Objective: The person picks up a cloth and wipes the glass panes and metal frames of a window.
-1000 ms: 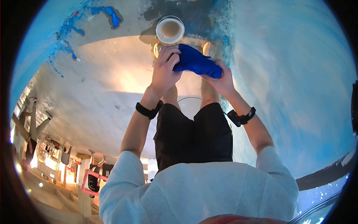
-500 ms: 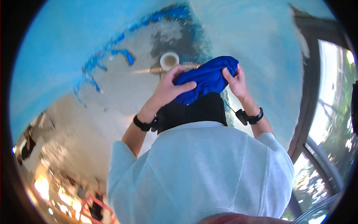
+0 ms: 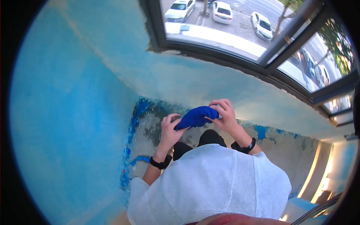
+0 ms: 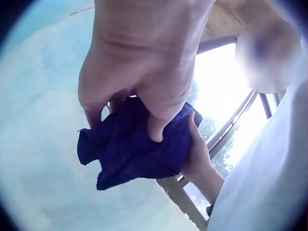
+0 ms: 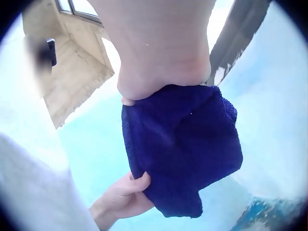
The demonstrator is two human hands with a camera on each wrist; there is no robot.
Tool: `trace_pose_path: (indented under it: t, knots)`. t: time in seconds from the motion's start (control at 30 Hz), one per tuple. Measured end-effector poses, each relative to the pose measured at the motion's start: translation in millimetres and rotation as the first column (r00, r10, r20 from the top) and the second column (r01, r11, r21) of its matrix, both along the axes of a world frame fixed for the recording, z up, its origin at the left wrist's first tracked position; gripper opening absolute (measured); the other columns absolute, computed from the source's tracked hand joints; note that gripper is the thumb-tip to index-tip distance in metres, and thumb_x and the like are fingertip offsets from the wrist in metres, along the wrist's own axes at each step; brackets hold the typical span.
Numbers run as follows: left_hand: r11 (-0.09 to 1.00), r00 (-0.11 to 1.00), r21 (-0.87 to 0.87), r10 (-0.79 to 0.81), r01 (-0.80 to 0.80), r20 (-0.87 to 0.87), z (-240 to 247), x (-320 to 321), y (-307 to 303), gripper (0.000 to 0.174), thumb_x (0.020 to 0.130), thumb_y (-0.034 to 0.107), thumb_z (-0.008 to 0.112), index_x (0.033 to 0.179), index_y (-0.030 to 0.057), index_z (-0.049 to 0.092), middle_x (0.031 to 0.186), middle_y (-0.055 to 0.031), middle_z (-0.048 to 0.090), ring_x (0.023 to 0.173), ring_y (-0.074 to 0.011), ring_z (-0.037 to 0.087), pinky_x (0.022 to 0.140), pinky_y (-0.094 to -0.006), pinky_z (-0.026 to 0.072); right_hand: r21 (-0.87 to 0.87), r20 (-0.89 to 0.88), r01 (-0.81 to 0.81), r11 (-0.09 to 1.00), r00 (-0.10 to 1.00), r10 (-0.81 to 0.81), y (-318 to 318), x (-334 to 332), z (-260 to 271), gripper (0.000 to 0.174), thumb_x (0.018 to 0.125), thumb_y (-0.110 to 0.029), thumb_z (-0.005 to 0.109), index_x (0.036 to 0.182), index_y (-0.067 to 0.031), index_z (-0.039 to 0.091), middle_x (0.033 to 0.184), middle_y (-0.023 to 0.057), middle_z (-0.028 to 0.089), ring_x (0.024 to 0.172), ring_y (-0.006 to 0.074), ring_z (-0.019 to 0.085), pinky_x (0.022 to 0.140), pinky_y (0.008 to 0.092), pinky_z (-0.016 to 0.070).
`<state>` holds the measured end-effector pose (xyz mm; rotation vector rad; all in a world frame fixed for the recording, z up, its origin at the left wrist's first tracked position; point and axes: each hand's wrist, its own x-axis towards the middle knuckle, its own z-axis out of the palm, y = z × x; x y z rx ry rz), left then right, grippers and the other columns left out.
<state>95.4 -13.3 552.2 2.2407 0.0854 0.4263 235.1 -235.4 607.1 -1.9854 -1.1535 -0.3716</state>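
Note:
A dark blue cloth (image 3: 197,117) is held up in front of the body, one end in each hand. My left hand (image 3: 169,129) pinches its left end between thumb and fingers, while my right hand (image 3: 226,116) grips the other end. From the left wrist, the left thumb (image 4: 155,129) lies over the cloth, whose lower edge hangs loose, and the right hand (image 4: 198,156) shows behind it. In the right wrist view the cloth (image 5: 183,144) hangs spread out below the right hand (image 5: 161,62), with the left hand (image 5: 129,195) at its lower left edge.
A blue-painted wall (image 3: 71,112) rises on the left. Ahead is a pale blue wall (image 3: 180,78) under a dark window frame (image 3: 221,56), with parked cars (image 3: 223,13) outside. The grey floor (image 3: 292,157) has blue paint patches (image 3: 261,131) along the wall.
The head view has swung right toward the window. Both hands still hold the cloth, which looked broader half a second ago and now appears as a narrower band. The bowl has dropped from plain view.

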Motion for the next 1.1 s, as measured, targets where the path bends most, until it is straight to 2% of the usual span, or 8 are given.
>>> trace_pose_path:
  t: [0.1,0.17,0.23,0.43,0.57,0.83,0.97,1.1]
  knots:
    - [0.954,0.998,0.295,0.043,-0.056,0.049,16.1,25.5,-28.7,0.040,0.071,0.016,0.083,0.110,0.0137,0.074,0.107,-0.0099,0.055,0.090,-0.0308,0.061,0.080,-0.0424,0.0498,-0.126,0.130,0.155,0.980,0.982,-0.138,-56.1,-4.4,-13.6,0.032,0.075,-0.013,0.075,0.105,-0.0086,0.067,0.104,0.0086,0.067,0.085,0.0310,0.062,0.070,0.0382,0.0497]
    - [0.990,0.993,0.086,0.117,-0.114,-0.029,13.5,45.1,-59.0,0.041,0.073,0.008,0.079,0.113,0.0122,0.073,0.105,-0.0105,0.055,0.083,-0.0313,0.062,0.073,-0.0422,0.0512,-0.053,-0.255,0.199,0.979,0.945,-0.206,-85.0,-8.9,-33.1,0.033,0.076,-0.011,0.073,0.109,-0.0081,0.066,0.105,0.0085,0.068,0.083,0.0291,0.066,0.069,0.0356,0.0530]
    - [0.991,0.996,0.113,0.072,-0.078,0.052,15.7,69.2,-88.2,0.043,0.074,-0.002,0.072,0.116,0.0107,0.072,0.108,-0.0105,0.058,0.080,-0.0276,0.065,0.067,-0.0382,0.0533,0.011,-0.245,0.246,0.969,0.940,-0.236,-110.3,-4.3,-30.8,0.032,0.080,-0.009,0.072,0.111,-0.0076,0.066,0.107,0.0097,0.069,0.081,0.0266,0.069,0.066,0.0318,0.0546]
    - [0.781,0.993,-0.615,-0.118,0.110,0.027,32.3,128.6,-191.5,0.050,0.079,-0.017,0.059,0.126,-0.0004,0.064,0.124,-0.0124,0.062,0.098,-0.0203,0.068,0.076,-0.0288,0.0568,0.325,-0.662,0.324,0.889,0.749,-0.031,-200.6,22.0,-21.2,0.033,0.086,-0.001,0.072,0.117,-0.0024,0.061,0.106,0.0126,0.069,0.085,0.0218,0.071,0.071,0.0318,0.0561]
    - [0.876,0.959,-0.452,-0.041,0.169,0.280,49.3,167.9,-244.0,0.053,0.079,-0.021,0.056,0.127,0.0004,0.062,0.125,-0.0119,0.061,0.110,-0.0225,0.064,0.088,-0.0283,0.0543,0.382,-0.531,0.339,0.860,0.842,-0.096,-241.2,51.4,1.5,0.037,0.083,0.002,0.073,0.116,-0.0004,0.059,0.108,0.0147,0.067,0.095,0.0233,0.068,0.082,0.0330,0.0540]
    - [0.974,0.457,-0.096,-0.008,0.204,0.889,164.3,265.8,-263.5,0.054,0.085,-0.013,0.060,0.136,0.0010,0.048,0.148,-0.0189,0.035,0.135,-0.0321,0.042,0.110,-0.0394,0.0381,0.668,-0.106,0.241,0.704,0.967,-0.230,-217.3,129.7,89.8,0.035,0.085,-0.001,0.072,0.116,0.0007,0.055,0.115,0.0151,0.063,0.106,0.0233,0.061,0.095,0.0334,0.0454]
    - [0.991,0.258,0.109,-0.086,-0.079,0.962,228.8,323.2,-245.9,0.072,0.082,-0.009,0.061,0.147,0.0005,0.031,0.156,-0.0242,0.013,0.139,-0.0398,0.033,0.110,-0.0440,0.0352,0.833,-0.099,0.130,0.538,0.991,-0.086,-165.0,177.6,159.3,0.046,0.087,-0.006,0.074,0.125,0.0001,0.049,0.113,0.0117,0.058,0.103,0.0194,0.059,0.093,0.0312,0.0456]
    - [0.903,0.048,0.184,-0.179,-0.389,0.983,256.8,391.9,-208.7,0.069,0.081,-0.010,0.065,0.144,0.0039,0.042,0.152,-0.0269,0.025,0.136,-0.0461,0.036,0.112,-0.0492,0.0332,0.891,-0.016,0.116,0.439,0.974,-0.225,-109.0,224.3,207.4,0.059,0.086,-0.008,0.076,0.133,-0.0002,0.040,0.125,0.0143,0.047,0.110,0.0194,0.056,0.083,0.0298,0.0527]
